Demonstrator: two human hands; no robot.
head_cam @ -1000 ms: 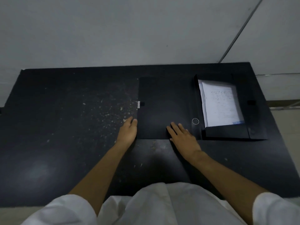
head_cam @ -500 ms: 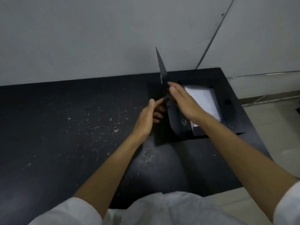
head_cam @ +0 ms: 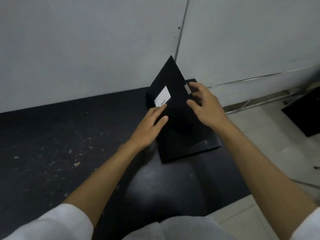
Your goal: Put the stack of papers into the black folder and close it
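At the far right end of the black table point(head_cam: 52, 135), against the grey wall point(head_cam: 86, 40): black folder point(head_cam: 181, 129), base flat on the surface, cover tilted up along its far edge and not yet down. Stack of papers not in view; presumably beneath the cover, cannot confirm. White label point(head_cam: 162, 96) on the outer face of the cover, print too small to read. Small pale tab point(head_cam: 188, 88) at the cover's right edge, likely the fastener.

Left hand point(head_cam: 149, 125): fingers spread flat on the cover beside the label, pressing, nothing gripped. Right hand point(head_cam: 206, 106): fingers loosely curled at the cover's right edge next to the tab, thumb on top; whether pinching the edge or merely resting on it, cannot tell.

Handling, judged: stiff board, light, holds its shape when lifted by one edge; smooth face, probably slippery under dry fingers. Loose sheets inside liable to slide toward the open edge if tipped. Best held at the right edge near the tab, flat palm mid-cover to press down. Closing judged nearly done; fastening outstanding.
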